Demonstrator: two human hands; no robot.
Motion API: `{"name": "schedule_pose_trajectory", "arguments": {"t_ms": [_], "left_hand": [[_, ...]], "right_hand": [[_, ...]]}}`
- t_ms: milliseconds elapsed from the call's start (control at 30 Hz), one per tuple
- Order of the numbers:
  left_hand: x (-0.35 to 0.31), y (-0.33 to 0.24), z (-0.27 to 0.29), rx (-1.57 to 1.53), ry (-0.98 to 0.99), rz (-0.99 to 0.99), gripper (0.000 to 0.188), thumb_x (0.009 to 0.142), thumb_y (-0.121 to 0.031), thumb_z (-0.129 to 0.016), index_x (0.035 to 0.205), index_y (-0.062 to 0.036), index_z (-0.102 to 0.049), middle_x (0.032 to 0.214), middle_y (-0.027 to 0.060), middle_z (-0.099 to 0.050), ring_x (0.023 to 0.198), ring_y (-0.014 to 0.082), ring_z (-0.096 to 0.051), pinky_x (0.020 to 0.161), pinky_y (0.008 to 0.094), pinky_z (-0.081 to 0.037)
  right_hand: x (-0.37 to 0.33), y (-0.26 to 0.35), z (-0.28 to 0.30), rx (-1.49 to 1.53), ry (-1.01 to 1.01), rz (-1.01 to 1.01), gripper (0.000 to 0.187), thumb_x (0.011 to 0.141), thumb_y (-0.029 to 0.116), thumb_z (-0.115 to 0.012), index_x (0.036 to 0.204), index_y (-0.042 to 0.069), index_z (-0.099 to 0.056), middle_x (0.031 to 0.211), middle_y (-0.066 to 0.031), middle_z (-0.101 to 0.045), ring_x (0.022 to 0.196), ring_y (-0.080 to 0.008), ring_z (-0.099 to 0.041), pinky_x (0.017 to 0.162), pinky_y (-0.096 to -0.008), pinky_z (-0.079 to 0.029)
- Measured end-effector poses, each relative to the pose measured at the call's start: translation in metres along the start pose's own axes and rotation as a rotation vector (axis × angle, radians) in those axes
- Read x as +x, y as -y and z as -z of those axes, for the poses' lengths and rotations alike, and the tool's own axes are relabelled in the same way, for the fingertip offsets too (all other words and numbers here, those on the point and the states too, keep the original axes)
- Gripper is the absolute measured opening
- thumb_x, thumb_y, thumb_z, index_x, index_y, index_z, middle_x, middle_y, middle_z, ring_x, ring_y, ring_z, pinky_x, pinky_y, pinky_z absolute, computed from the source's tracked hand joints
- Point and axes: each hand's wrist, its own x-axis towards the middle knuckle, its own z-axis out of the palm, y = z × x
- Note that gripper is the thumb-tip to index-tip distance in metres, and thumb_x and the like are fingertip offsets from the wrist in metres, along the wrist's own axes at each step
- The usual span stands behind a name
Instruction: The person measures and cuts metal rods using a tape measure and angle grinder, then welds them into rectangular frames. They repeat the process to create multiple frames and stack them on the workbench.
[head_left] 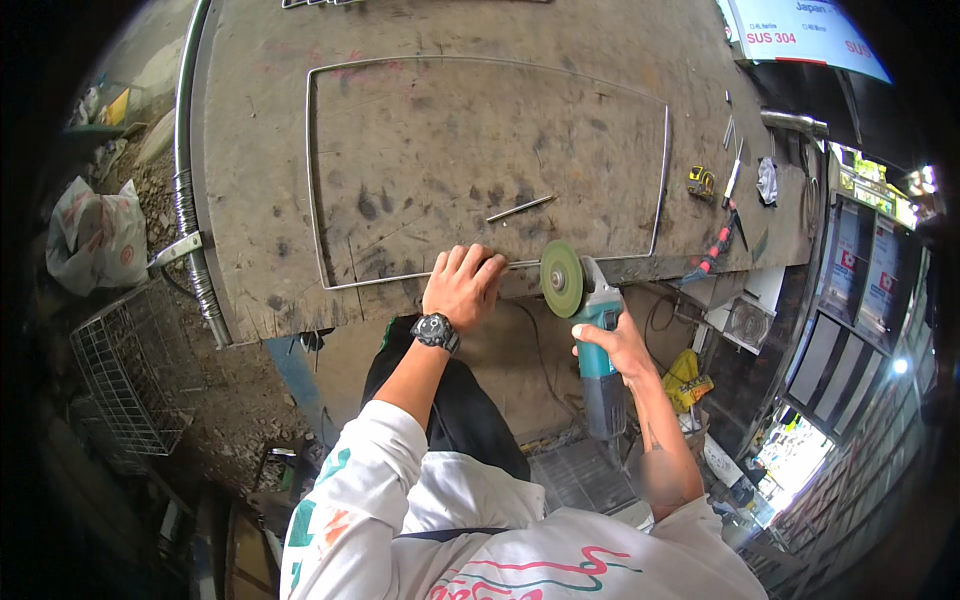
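A thin metal rod bent into a large rectangular frame [312, 170] lies flat on the worn wooden table [260, 250]. My left hand [465, 283], with a black watch at its wrist, has its fingers together and curled over the frame's near side, by the table's front edge. In my right hand [622, 345] is a teal and grey angle grinder [597, 365], held upright by its body. Its green disc [562, 279] is at the near side of the frame, right of my left hand; whether they touch I cannot tell. Inside the frame lies a short metal rod [520, 208].
At the table's right are a yellow and black tape measure [700, 181], a red and black handled tool [718, 250] and several thin rods. A metal pipe [184, 150] runs along the left edge. A wire cage [125, 370] and a plastic bag [97, 235] stand beyond it.
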Motion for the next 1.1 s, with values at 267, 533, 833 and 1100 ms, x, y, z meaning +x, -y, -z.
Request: {"name": "schedule_pose_trajectory", "arguments": {"t_ms": [267,533,833,1100], "left_hand": [[0.004,0.005,-0.003,-0.002,-0.012,-0.014,0.023,0.090,-0.018,-0.074,0.112,-0.0169,-0.068,0.108,0.0024,-0.062,0.096,0.0255,-0.060,0.083,0.0404,-0.048],[0.004,0.006,-0.003,-0.001,-0.008,-0.017,0.025,0.089,-0.017,-0.074,0.113,-0.0171,-0.068,0.109,0.0023,-0.062,0.097,0.0257,-0.060,0.084,0.0401,-0.048],[0.004,0.005,-0.002,-0.009,0.010,-0.005,0.029,0.085,-0.015,-0.073,0.113,-0.0183,-0.068,0.109,0.0023,-0.063,0.098,0.0257,-0.060,0.085,0.0396,-0.048],[0.007,0.001,0.000,-0.007,-0.018,0.017,0.015,0.092,-0.018,-0.073,0.107,-0.0186,-0.071,0.103,0.0018,-0.063,0.093,0.0255,-0.060,0.082,0.0399,-0.049]], "right_hand": [[0.009,0.004,0.002,-0.014,0.021,0.031,0.080,0.075,0.015,-0.090,0.138,0.004,-0.043,0.106,-0.0117,-0.062,0.075,-0.0231,-0.071,0.068,-0.0384,-0.063],[0.010,0.003,0.000,-0.021,0.009,0.045,0.080,0.076,0.016,-0.090,0.139,0.004,-0.042,0.104,-0.0117,-0.063,0.074,-0.0230,-0.071,0.067,-0.0385,-0.061],[0.017,0.006,0.002,-0.040,0.024,0.061,0.076,0.079,0.013,-0.089,0.138,0.004,-0.042,0.101,-0.0105,-0.066,0.073,-0.0218,-0.071,0.065,-0.0375,-0.061],[0.025,0.002,0.006,-0.052,0.052,0.071,0.073,0.080,0.016,-0.089,0.137,0.006,-0.044,0.102,-0.0093,-0.066,0.072,-0.0211,-0.071,0.064,-0.0373,-0.060]]}}
